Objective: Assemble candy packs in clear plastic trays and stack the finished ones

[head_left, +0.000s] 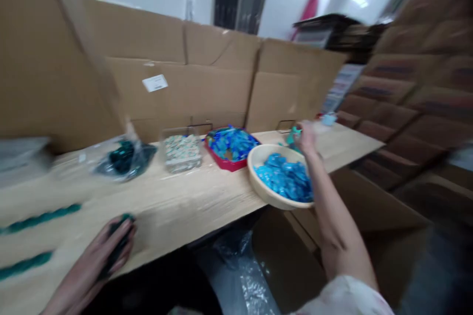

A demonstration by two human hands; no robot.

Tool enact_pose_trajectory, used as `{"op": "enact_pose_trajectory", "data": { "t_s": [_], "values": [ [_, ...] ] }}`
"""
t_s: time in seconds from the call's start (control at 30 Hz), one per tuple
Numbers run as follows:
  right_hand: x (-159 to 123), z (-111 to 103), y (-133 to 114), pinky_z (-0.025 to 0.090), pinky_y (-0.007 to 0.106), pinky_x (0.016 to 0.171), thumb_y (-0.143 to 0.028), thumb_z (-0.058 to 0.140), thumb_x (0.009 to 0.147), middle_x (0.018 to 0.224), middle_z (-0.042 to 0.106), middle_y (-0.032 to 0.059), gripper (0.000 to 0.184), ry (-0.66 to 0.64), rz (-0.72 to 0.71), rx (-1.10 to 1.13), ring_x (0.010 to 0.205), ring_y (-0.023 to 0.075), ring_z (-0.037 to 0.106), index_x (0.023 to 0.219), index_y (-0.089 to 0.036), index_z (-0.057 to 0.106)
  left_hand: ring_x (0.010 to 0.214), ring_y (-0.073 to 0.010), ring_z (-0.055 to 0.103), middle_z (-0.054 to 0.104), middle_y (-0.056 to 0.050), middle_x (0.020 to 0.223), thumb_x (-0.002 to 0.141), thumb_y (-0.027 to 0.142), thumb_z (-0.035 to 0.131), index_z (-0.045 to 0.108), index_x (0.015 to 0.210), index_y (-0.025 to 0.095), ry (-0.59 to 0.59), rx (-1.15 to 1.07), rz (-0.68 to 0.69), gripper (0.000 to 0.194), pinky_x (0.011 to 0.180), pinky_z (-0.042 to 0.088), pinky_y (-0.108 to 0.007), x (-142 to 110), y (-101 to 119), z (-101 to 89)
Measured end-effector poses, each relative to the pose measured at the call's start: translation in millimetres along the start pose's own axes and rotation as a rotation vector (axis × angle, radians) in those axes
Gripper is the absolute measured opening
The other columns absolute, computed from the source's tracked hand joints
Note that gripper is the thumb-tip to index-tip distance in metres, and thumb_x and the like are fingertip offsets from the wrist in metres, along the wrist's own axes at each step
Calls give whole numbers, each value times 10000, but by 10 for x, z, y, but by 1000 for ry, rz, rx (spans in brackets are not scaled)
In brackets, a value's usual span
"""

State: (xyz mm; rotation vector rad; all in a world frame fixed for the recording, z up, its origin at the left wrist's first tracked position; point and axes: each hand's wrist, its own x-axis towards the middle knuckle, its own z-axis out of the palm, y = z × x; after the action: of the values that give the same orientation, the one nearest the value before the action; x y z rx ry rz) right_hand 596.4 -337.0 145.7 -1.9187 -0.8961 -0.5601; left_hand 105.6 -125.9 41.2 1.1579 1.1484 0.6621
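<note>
My left hand (114, 246) is closed around a dark green, stack-like bundle (127, 217) above the table's front edge at lower left. To its left, two rows of overlapping dark green pieces (44, 217) lie on the tabletop. My right arm stretches over the right side of a cream basin (254, 184) filled with shiny blue packets (283, 177). Beyond the basin, my right hand (307, 138) is at a teal-green item (293, 136). Motion blur smears its fingers, so I cannot make out whether it grips that item.
On the wooden table (199, 202) stand a red tray (231, 163) of blue pieces, a clear box (182, 152) of small pale pieces and a plastic bag (127, 157) with dark green contents. Cardboard panels (218, 78) line the back. An open carton (369, 202) sits below right.
</note>
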Motion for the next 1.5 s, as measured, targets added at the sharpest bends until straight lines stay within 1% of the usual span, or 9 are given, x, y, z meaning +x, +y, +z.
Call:
{"op": "enact_pose_trajectory", "data": {
  "t_s": [0.07,0.17,0.27,0.37,0.63,0.93,1.1,1.33,1.5],
  "values": [
    [-301,385,-544,441,344,743,-274,576,786,877,661,112,202,-104,-4,137,746,174,573,912,-140,658,513,-74,533,599,18,722,582,478,754,561,858,223,-156,-76,-8,423,399,392,-160,-105,115,113],
    [-1058,950,-1514,499,309,695,-348,593,796,870,676,65,230,-520,-8,544,736,156,612,928,-175,665,465,-30,412,513,45,696,726,472,642,508,879,211,-326,-96,96,331,365,268,-121,-63,136,168],
    [-1829,1424,-2294,529,285,607,-378,611,781,764,664,38,268,-922,105,891,650,138,620,935,-159,636,492,-40,399,467,53,682,792,474,562,487,892,218,-294,-35,181,285,380,277,-122,-20,57,86],
    [-2277,1833,-2694,537,281,615,-386,648,747,673,646,8,272,-1077,252,1104,627,133,630,888,-155,611,512,-57,405,435,59,644,817,485,515,486,924,228,-212,72,248,280,398,305,-128,-38,-14,-85],
    [-2492,2219,-3053,529,278,631,-384,718,673,623,665,2,289,-1225,397,1170,583,126,639,825,-147,652,484,-67,396,421,68,589,845,475,453,500,973,204,-117,255,387,303,427,336,-161,-15,-150,-643],
    [-2566,2317,-3142,524,276,682,-358,755,632,666,689,12,304,-1368,483,1166,632,134,660,830,-142,674,592,-88,447,497,32,690,871,396,444,530,979,183,-97,383,488,253,563,385,-204,6,-180,-880],
    [-2609,2353,-3172,530,288,658,-363,765,605,637,682,13,304,-1317,473,1128,601,141,655,793,-144,671,641,-101,486,544,12,755,885,395,422,536,979,187,-111,438,529,255,609,406,-216,70,-206,-900],
    [-2771,2426,-3265,534,298,654,-363,658,713,668,665,32,214,-975,285,1005,628,161,651,795,-166,634,828,-140,560,584,-25,904,886,373,445,500,975,209,287,506,657,195,781,431,-281,119,-328,-814],
    [-2892,2519,-3249,535,320,700,-329,593,764,754,655,46,140,-897,153,932,693,172,643,804,-196,616,907,-171,571,589,-65,973,893,343,434,477,1051,203,284,611,701,215,804,435,-312,123,-341,-757]
  ]
}}
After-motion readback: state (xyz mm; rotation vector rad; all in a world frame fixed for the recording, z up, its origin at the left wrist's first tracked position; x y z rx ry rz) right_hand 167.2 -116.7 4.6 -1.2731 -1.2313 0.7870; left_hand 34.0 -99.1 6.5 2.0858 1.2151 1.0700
